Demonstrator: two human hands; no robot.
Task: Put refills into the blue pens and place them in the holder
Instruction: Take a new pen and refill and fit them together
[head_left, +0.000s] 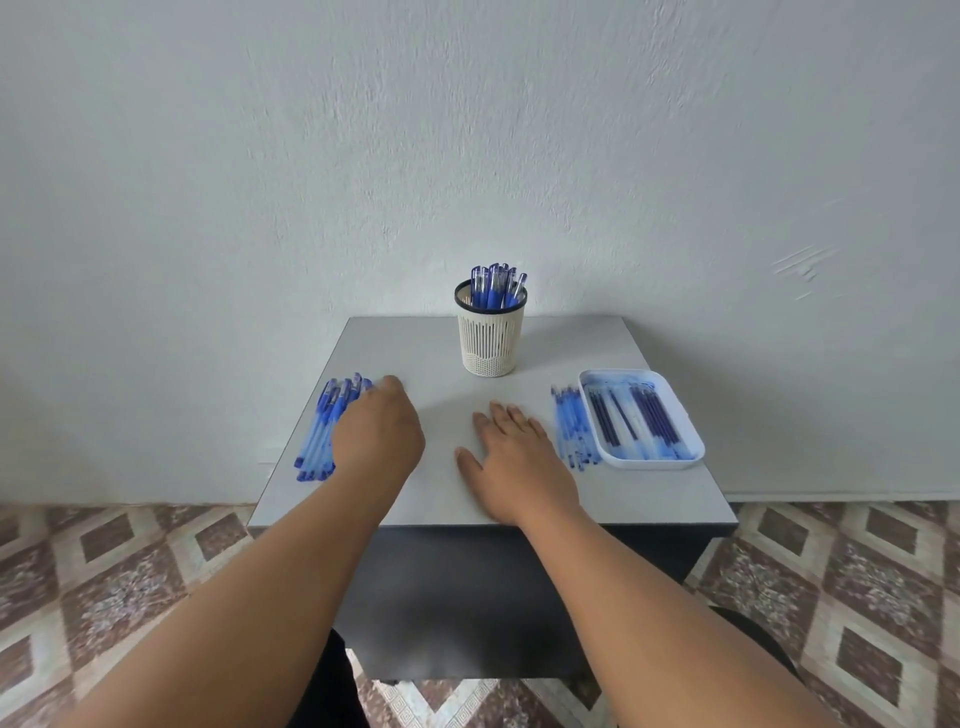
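A pile of blue pens lies at the table's left edge. My left hand is over the pile's right side, back up, its fingers bent down among the pens and hidden. My right hand lies flat on the table's middle, fingers straight, holding nothing. A second row of pale blue pen bodies lies right of that hand. Beside it, a white tray holds dark blue refills. At the back centre, a cream slotted holder has several blue pens standing in it.
The small grey table stands against a pale wall, with patterned floor tiles below. The table's front edge is close to my forearms. Bare tabletop lies between my two hands and in front of the holder.
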